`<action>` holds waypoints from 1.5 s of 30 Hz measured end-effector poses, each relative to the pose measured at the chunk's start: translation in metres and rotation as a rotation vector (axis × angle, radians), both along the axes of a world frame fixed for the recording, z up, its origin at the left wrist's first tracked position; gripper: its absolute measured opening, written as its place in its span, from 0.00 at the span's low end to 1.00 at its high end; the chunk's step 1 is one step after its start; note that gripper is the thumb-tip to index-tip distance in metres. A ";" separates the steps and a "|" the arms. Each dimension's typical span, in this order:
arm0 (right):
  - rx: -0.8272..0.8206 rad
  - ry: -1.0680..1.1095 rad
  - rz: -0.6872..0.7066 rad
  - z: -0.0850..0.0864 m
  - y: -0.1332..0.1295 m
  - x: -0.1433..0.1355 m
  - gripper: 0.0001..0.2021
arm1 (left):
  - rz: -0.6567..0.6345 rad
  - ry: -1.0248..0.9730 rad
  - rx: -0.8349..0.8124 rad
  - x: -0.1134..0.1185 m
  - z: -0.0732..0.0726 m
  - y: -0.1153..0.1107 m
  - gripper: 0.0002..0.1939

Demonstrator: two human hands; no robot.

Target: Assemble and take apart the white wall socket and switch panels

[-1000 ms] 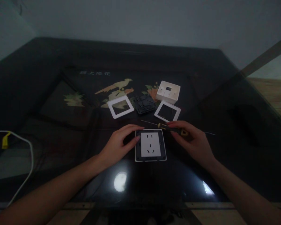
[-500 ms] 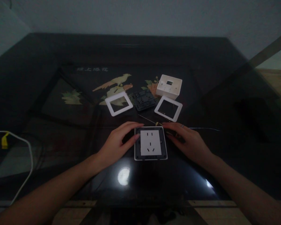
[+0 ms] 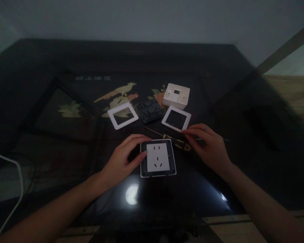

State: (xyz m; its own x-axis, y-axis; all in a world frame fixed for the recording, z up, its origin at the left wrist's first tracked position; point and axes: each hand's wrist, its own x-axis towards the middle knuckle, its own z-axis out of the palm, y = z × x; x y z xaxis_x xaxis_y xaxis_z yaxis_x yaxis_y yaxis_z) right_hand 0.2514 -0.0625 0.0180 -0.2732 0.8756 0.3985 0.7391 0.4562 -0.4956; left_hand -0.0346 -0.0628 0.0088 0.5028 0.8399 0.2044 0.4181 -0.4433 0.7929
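Observation:
My left hand grips a square wall socket by its left side, fingers at the far edge and thumb on the near face. The socket lies face up, with a white slotted centre, dark surround and white outer edge. My right hand is at the near right corner of a white cover frame, thumb and fingertips closed together on its edge. Just left of this hand and partly behind the socket lies a screwdriver with a dark and yellow handle, its thin shaft pointing to the far left.
A second white frame lies at the left, beside a dark socket back part. Behind the right frame stands a white mounting box. A white cable runs along the left. The glossy black table bears a bird picture.
My right hand has left the socket's right side and moved right and away from me to the cover frame, uncovering the screwdriver handle. My left hand stays on the socket. The view has shifted slightly.

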 end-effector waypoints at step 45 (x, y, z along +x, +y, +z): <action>-0.029 -0.084 0.016 0.014 -0.007 0.002 0.08 | -0.419 0.650 0.295 0.113 0.043 0.129 0.06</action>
